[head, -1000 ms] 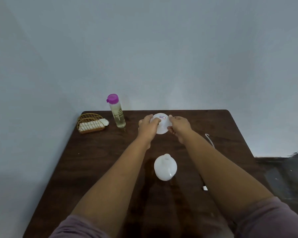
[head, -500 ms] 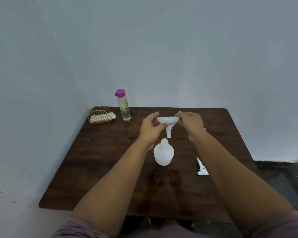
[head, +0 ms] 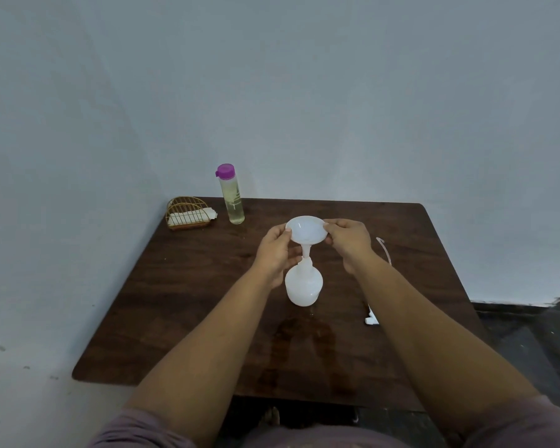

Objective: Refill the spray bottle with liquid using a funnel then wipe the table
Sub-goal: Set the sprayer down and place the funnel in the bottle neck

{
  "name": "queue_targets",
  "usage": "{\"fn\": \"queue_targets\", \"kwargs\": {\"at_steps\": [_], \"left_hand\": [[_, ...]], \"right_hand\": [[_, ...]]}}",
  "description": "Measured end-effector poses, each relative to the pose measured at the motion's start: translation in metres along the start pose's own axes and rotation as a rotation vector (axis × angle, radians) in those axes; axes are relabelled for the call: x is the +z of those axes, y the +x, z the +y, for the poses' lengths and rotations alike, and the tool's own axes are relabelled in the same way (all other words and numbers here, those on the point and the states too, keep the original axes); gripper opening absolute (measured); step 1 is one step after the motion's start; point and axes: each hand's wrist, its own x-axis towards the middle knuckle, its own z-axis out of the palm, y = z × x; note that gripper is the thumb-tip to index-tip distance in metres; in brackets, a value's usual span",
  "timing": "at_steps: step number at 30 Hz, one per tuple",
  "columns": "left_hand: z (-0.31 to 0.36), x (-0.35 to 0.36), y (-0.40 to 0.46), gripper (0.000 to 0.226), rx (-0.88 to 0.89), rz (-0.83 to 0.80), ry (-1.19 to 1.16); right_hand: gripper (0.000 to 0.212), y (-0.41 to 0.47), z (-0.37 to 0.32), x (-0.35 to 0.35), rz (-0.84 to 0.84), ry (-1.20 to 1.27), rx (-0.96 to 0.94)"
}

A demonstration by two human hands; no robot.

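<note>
The spray bottle (head: 303, 286) is white and stands upright on the desk (head: 181, 302), just under the hands. Its top is off, and the thin stem of a white funnel (head: 305, 230) goes down into its neck. The left hand (head: 277, 253) pinches one side of the funnel's round rim, and the right hand (head: 349, 244) pinches the other side, so the two hands are apart with the funnel between them.

The desk is dark brown wood and sits in a corner. A plain pale wall (head: 304, 92) is behind it, past the hands. A dark wet patch (head: 304, 337) lies on the wood between the bottle and the person.

Far from the left hand, near the wall, stands a tall clear bottle (head: 232, 202) with yellowish liquid and a purple cap. Beside it is a gold wire holder (head: 188, 212) with white cloth or paper in it. The white sprayer top (head: 370, 318) lies under the right arm, and its thin tube (head: 383, 250) shows beside the right hand.
</note>
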Motion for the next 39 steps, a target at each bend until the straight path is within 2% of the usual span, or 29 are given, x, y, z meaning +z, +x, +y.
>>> {"fn": "queue_targets", "kwargs": {"at_steps": [5,9,14,28,39], "left_hand": [[-0.009,-0.001,0.002,0.023,-0.041,0.020,0.074],[-0.015,-0.001,0.003,0.027,-0.063,0.014,0.079],[-0.019,-0.002,0.008,0.022,-0.078,0.030,0.063],[-0.031,-0.005,0.015,0.020,-0.087,0.075,0.043],[-0.034,-0.007,0.011,0.027,-0.087,0.061,0.057]], "right_hand": [[0.017,0.002,0.008,0.002,0.024,-0.038,0.023],[0.016,0.003,0.014,0.002,0.043,-0.061,0.043],[0.017,0.003,0.021,0.004,0.045,-0.087,0.062],[0.017,-0.005,0.030,0.005,0.051,-0.049,0.122],[0.017,-0.010,0.029,0.007,0.011,-0.009,0.132]]}}
